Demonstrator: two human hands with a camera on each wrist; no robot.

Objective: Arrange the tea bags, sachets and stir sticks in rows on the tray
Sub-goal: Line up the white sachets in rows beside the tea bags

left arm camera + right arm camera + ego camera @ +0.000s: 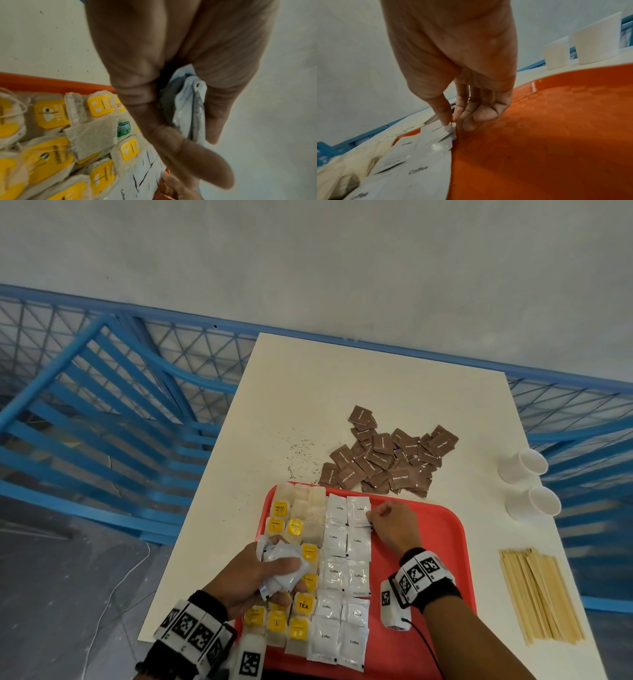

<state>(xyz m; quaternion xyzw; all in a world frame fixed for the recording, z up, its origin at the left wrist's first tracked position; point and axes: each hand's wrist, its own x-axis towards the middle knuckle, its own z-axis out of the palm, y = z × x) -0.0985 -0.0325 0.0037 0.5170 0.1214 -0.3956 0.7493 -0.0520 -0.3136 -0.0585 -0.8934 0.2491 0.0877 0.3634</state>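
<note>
On the red tray (435, 529) lie rows of tea bags with yellow tags (301, 604) on the left and two columns of white coffee sachets (334, 573) beside them. My left hand (270, 573) hovers over the tea bags and grips a bunch of white coffee sachets (188, 108). My right hand (376, 520) pinches the right edge of the top-right coffee sachet (452, 128) between thumb and fingers, down on the tray (556, 135). Brown sugar sachets (387, 457) lie in a loose heap on the table beyond the tray. Wooden stir sticks (537, 594) lie right of the tray.
Two white paper cups (527, 484) stand at the table's right edge. Loose tea crumbs (301, 450) speckle the white table (342, 385) behind the tray. A blue slatted bench and blue mesh railing (102, 392) surround the table.
</note>
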